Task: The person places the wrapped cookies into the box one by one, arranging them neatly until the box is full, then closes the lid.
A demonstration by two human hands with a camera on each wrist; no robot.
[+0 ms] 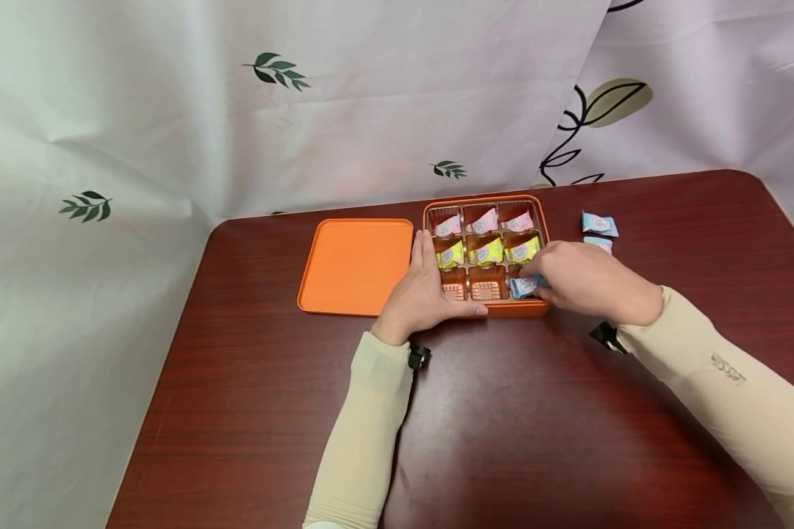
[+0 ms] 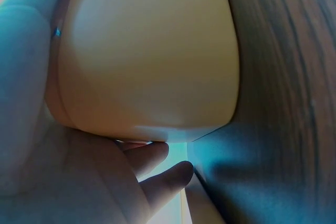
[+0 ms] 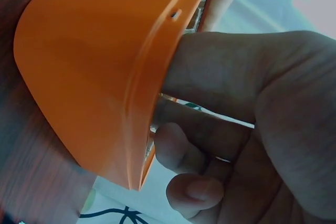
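1. Dark-red wood-grain table (image 1: 490, 441), lower frame.
2. Orange box (image 1: 519, 311), right of centre: pink sweets (image 1: 484, 221) and yellow sweets (image 1: 488, 253) fill two rows; two bottom cells (image 1: 488, 290) bare.
3. Left hand (image 1: 418, 297), straight-fingered, touches its side.
4. Right hand (image 1: 585, 283) pinches a blue sweet (image 1: 521, 287), bottom-right cell.
5. Two loose sweets (image 1: 600, 224) left, upper right.

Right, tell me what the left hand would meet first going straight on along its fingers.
Passing along the left side of the orange box, the left hand would probably meet the leaf-print fabric behind the table first, though depth there is unclear.
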